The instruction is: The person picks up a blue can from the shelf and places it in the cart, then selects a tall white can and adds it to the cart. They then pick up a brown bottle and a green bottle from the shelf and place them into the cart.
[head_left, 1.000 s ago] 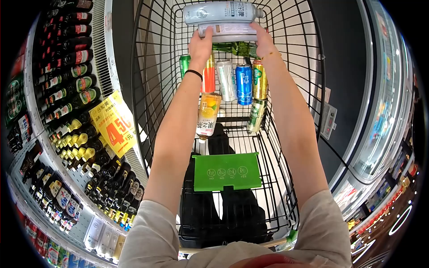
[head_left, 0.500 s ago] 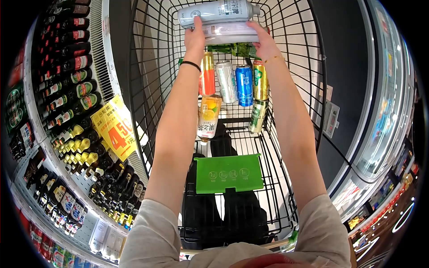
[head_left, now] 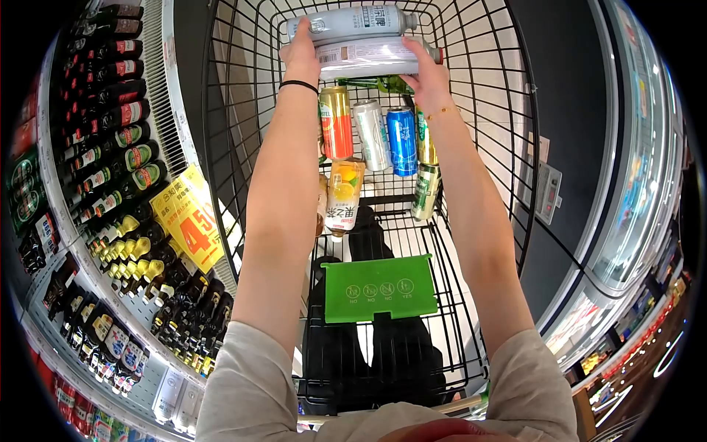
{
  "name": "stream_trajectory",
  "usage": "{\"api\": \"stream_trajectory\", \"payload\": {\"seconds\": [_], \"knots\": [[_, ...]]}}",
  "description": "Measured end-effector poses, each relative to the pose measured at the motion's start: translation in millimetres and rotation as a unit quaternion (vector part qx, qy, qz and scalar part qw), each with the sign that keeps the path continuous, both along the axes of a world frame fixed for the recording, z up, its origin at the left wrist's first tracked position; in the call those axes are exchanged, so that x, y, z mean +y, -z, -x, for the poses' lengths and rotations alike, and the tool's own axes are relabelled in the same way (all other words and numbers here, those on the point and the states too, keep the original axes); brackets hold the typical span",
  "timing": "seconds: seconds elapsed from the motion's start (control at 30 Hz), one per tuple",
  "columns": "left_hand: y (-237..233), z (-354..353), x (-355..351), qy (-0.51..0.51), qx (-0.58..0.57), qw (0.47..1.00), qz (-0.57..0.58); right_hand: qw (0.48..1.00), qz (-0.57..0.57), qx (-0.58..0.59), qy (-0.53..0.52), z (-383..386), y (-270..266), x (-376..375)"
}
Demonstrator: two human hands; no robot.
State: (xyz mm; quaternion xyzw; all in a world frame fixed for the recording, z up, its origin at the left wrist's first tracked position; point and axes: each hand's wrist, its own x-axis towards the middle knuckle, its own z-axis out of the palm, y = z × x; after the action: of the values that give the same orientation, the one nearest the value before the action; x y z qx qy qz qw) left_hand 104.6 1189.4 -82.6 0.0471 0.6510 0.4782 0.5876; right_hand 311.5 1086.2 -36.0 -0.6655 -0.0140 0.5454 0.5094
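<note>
Deep in the shopping cart (head_left: 527, 184), my left hand (head_left: 302, 57) and my right hand (head_left: 430, 79) are closed around the two ends of a silver aluminium bottle (head_left: 368, 59) lying on its side. A second silver bottle (head_left: 353, 22) lies parallel just beyond it, and my left thumb rests against that one. Below my hands stand a red-and-gold can (head_left: 336, 124), a silver can (head_left: 372, 136), a blue can (head_left: 402, 141) and a gold-green can (head_left: 426, 140) partly covered by my right wrist. Green bottles (head_left: 379, 84) show partly beneath the silver one.
Nearer me lie a fruit tea bottle (head_left: 344, 195) and a pale green can (head_left: 426, 191). A green flap (head_left: 379, 289) covers the cart's seat. Shelves of bottles (head_left: 121, 114) with a yellow price sign (head_left: 193, 219) line the left; a glass-fronted cooler (head_left: 637, 177) runs along the right.
Both hands and the nearer silver bottle have shifted slightly left and toward me. The farther silver bottle has moved a little left too.
</note>
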Motion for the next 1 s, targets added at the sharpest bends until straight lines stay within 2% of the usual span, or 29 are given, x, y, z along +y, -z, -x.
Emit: {"api": "stream_trajectory", "payload": {"seconds": [0.03, 0.17, 0.23, 0.37, 0.43, 0.5, 0.57, 0.63, 0.7, 0.77, 0.8, 0.83, 0.87, 0.9, 0.93, 0.97, 1.0], "knots": [[1, -2, 0, -0.009, 0.045, 0.999, 0.004, 1.000, -0.013, -0.004, -0.001, 2, 1, -3], [3, -1, -4, 0.021, 0.075, 0.997, -0.016, 0.999, -0.038, 0.009, 0.004, -3, 5, -12], [1, -2, -3, 0.030, 0.112, 0.993, 0.011, 0.999, -0.046, 0.014, 0.018, 0, -2, -16], [-3, -2, -4, 0.019, 0.091, 0.995, 0.018, 0.997, -0.069, 0.008, 0.016, -1, -17, -26], [-6, 1, -6, 0.047, 0.022, 0.999, -0.001, 0.997, -0.072, -0.002, 0.026, 0, -21, -29], [-1, -3, -17, 0.033, 0.010, 0.999, 0.009, 0.997, -0.075, -0.009, 0.031, 2, -33, -32], [3, -5, -42, 0.160, 0.147, 0.976, 0.013, 0.996, -0.091, -0.004, 0.014, 6, -54, -36], [4, -5, -69, 0.194, 0.151, 0.968, 0.047, 0.996, -0.094, 0.000, 0.004, 12, -67, -43], [-48, 2, -96, 0.186, 0.098, 0.976, 0.054, 0.994, -0.108, -0.028, -0.001, 19, -90, -54], [-37, 6, -122, 0.146, 0.126, 0.980, 0.056, 0.989, -0.101, -0.098, -0.047, 32, -133, -68], [-79, 8, -138, 0.152, 0.108, 0.980, 0.075, 0.978, -0.126, -0.142, -0.088, 33, -146, -76], [-106, 6, -160, 0.080, 0.038, 0.993, 0.079, 0.962, -0.151, -0.185, -0.130, 34, -158, -85], [-76, 2, -179, 0.041, -0.035, 0.998, 0.017, 0.955, -0.164, -0.206, -0.138, 38, -175, -95], [-44, -6, -197, 0.023, 0.004, 0.998, 0.052, 0.946, -0.184, -0.226, -0.143, 45, -198, -103], [-88, -9, -213, -0.026, -0.040, 0.997, 0.062, 0.939, -0.201, -0.238, -0.148, 51, -225, -113], [-163, 0, -231, -0.042, -0.167, 0.985, 0.027, 0.931, -0.218, -0.251, -0.150, 58, -253, -126], [-211, 4, -246, -0.051, -0.222, 0.973, 0.042, 0.915, -0.230, -0.286, -0.166, 67, -285, -138]]}}
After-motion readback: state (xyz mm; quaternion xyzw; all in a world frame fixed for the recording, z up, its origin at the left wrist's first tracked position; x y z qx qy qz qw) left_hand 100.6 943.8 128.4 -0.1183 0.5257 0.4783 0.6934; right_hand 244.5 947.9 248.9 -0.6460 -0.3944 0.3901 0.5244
